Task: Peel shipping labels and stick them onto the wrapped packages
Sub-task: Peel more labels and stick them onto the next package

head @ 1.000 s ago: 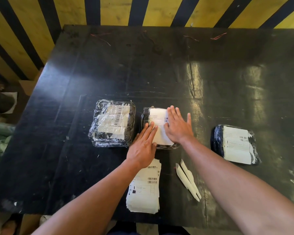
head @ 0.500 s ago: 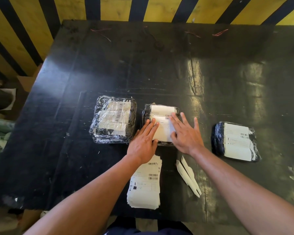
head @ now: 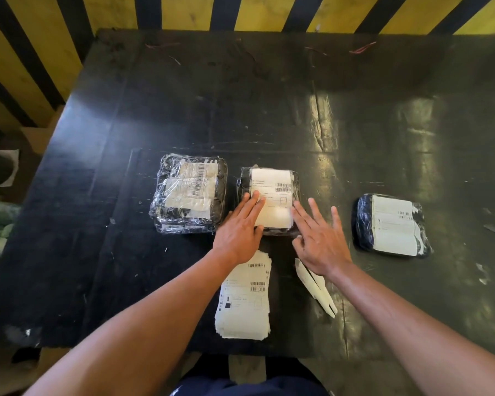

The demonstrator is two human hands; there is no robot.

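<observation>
Middle package point(head: 267, 178), glossy film-wrapped, white label up, at table point(head: 183, 95) centre; left hand point(head: 240, 227) flat on its label, right hand point(head: 319, 241) splayed, holding nothing, at 4 o'clock; bare black tabletop toward 12.

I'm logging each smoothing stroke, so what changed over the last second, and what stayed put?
The right hand slid off the label toward the person and right, ending beside the middle package. The left hand kept pressing the label's left edge. Both other packages, the label stack and the backing strips stayed.
</observation>
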